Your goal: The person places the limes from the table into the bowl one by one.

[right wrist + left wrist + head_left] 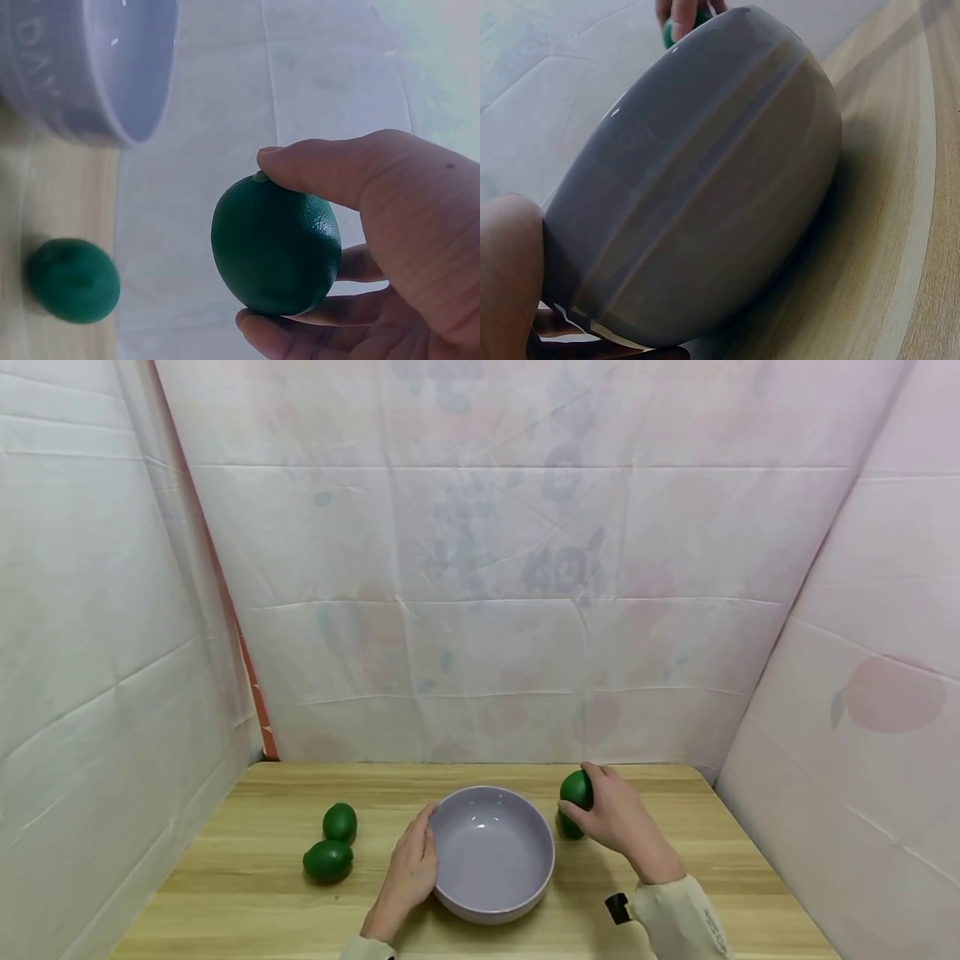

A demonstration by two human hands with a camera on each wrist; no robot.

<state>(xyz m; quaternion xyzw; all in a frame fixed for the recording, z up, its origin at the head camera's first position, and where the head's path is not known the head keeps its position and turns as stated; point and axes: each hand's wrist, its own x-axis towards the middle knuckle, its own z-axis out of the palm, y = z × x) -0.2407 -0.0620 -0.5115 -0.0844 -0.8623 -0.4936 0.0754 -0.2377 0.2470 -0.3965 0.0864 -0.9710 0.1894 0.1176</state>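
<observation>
A lavender-grey bowl (491, 852) stands upright on the table, with nothing inside it. At its left side, my left hand (408, 868) holds the bowl; the left wrist view shows the thumb near the rim and fingers bent round the wall (690, 195). To the right of the bowl, my right hand (618, 814) grips a dark green lime (274, 244) between thumb and fingers, raised off the table. A second lime (75, 281) lies on the wood just below it, partly covered in the head view.
Two more limes, one farther back (340, 822) and one nearer (327, 862), lie close together left of the bowl. The wooden table (247, 902) is walled by pale printed cloth (480, 652) at the back and both sides. A black tab (618, 908) hangs by the right sleeve.
</observation>
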